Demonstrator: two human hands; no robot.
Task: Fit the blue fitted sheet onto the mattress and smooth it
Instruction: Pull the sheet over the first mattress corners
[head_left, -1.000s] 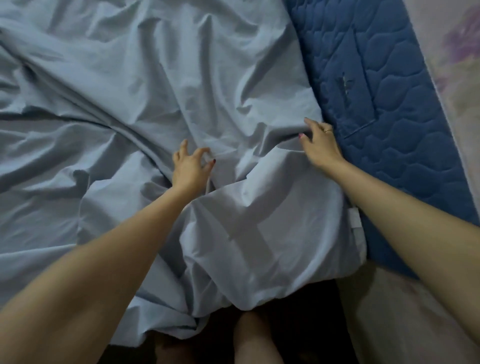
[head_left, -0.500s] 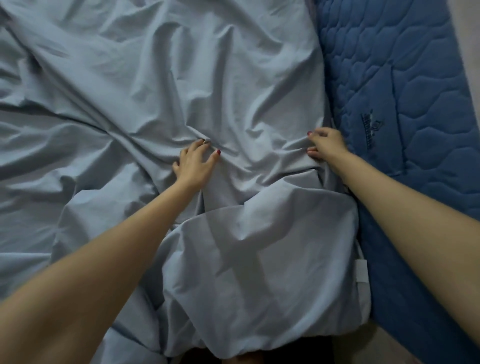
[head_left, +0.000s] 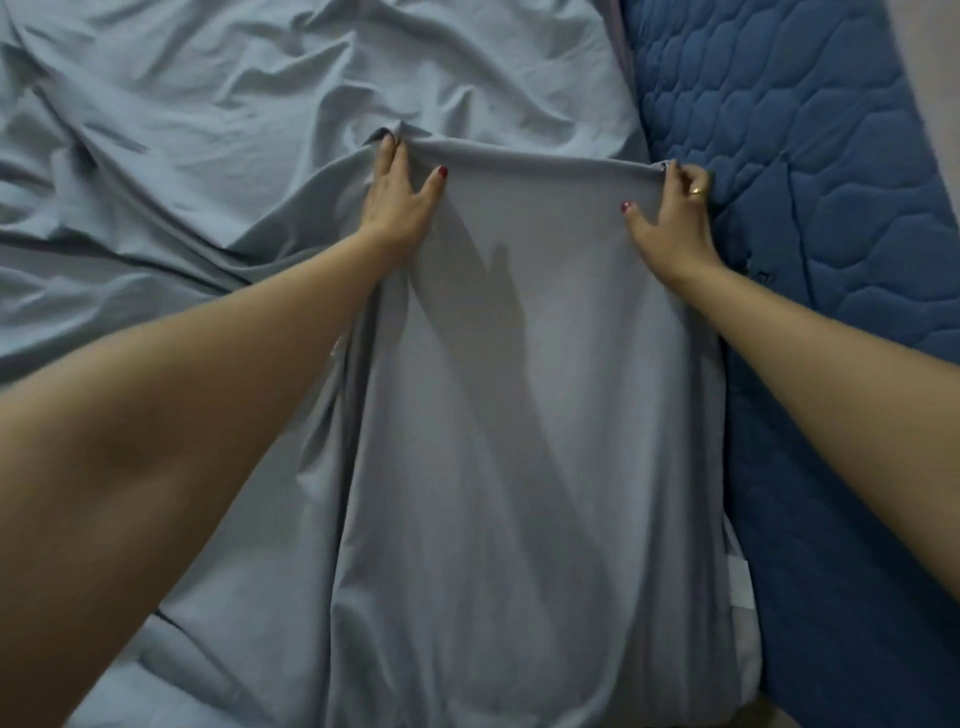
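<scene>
The light blue fitted sheet (head_left: 218, 130) lies wrinkled over most of the dark blue quilted mattress (head_left: 810, 171), whose right strip is bare. A flat panel of the sheet (head_left: 530, 415) is stretched taut between my hands and runs down to the near edge. My left hand (head_left: 400, 197) grips the panel's far left corner, fingers over the fold and thumb spread on the cloth. My right hand (head_left: 670, 213) pinches the far right corner beside the bare mattress; a gold ring shows on one finger.
A white label or elastic tab (head_left: 740, 587) hangs at the sheet's right edge near the bottom. Pale wall or floor (head_left: 935, 62) shows past the mattress at the upper right corner.
Both hands have taken hold of a fold of sheet and pulled it up and apart, so the crumpled near part is now a smooth taut panel. The view has moved closer.
</scene>
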